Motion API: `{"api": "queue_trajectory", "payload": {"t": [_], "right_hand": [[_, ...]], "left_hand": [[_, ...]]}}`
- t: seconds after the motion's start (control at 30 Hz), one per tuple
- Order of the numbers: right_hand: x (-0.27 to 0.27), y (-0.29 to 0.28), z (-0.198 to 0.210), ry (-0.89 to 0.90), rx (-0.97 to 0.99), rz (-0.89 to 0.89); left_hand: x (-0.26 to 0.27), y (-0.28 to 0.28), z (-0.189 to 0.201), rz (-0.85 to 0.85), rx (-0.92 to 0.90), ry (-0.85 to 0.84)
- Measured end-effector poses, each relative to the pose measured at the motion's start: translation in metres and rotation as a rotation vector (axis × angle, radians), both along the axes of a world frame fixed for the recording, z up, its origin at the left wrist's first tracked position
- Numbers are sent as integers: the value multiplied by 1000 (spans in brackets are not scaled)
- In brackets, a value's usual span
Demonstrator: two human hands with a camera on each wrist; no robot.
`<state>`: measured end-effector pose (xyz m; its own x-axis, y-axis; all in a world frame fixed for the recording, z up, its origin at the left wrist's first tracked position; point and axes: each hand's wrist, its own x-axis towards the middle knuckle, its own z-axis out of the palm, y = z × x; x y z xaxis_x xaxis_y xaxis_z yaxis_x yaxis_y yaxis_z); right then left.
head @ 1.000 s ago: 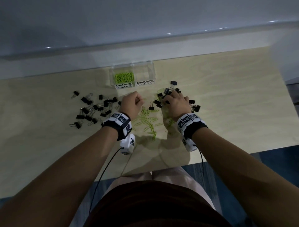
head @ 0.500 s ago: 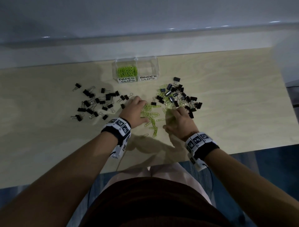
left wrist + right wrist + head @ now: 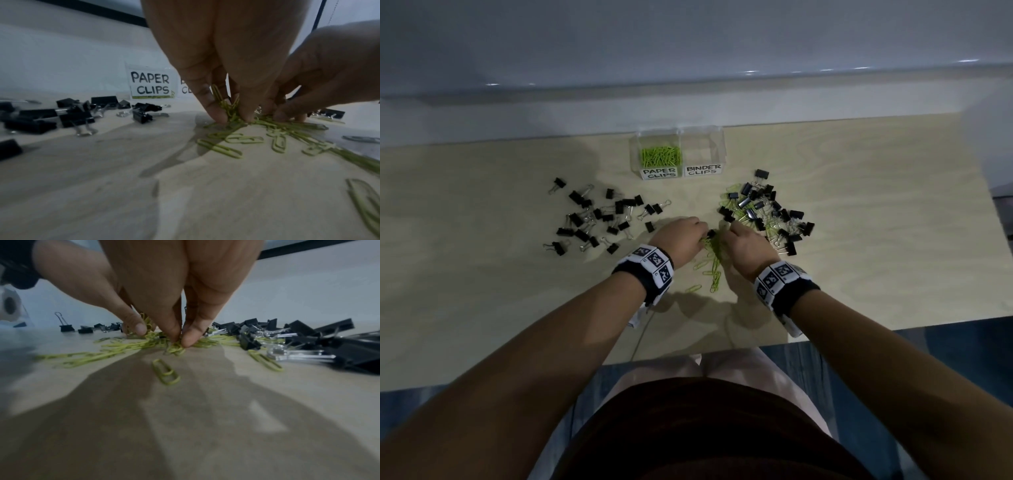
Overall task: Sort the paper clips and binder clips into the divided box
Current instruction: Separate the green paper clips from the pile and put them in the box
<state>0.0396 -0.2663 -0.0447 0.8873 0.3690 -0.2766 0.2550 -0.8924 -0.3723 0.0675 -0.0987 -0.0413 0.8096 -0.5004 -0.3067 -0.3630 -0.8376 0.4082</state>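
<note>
Both hands work the green paper clips (image 3: 710, 255) near the counter's (image 3: 482, 291) front edge. The left hand (image 3: 681, 240) pinches a bunch between thumb and fingertips; the right hand (image 3: 744, 245) pinches a small cluster likewise. Binder clips (image 3: 594, 219) lie scattered to either side. The divided box (image 3: 678, 154) stands at the back edge, paper clips in its left compartment.

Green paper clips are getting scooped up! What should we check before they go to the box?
1. Left hand pinches green paper clips: ok.
2. Right hand pinches clips too: ok.
3. No binder clip caught in the bunch: cannot tell; a black one sits between the hands.
4. Paper clips compartment open on top: ok.
5. Binder clips compartment holds no green clips: ok.
6. All green clips gathered: not ok; loose ones lie on the table.
</note>
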Motion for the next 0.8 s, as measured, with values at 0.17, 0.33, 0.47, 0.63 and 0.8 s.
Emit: {"api": "queue_trajectory", "payload": {"t": [0.17, 0.33, 0.47, 0.63, 0.8], "right_hand": [[8, -11, 5, -1, 66, 7], [27, -16, 9, 72, 279, -234], [74, 7, 37, 40, 419, -300], [142, 59, 58, -72, 415, -192], [177, 83, 53, -80, 410, -336]], "left_hand": [[5, 21, 10, 183, -186, 93], [30, 35, 31, 421, -412, 135], [68, 48, 48, 593, -540, 45], [111, 64, 57, 719, -561, -94], [125, 69, 68, 797, -659, -27]]}}
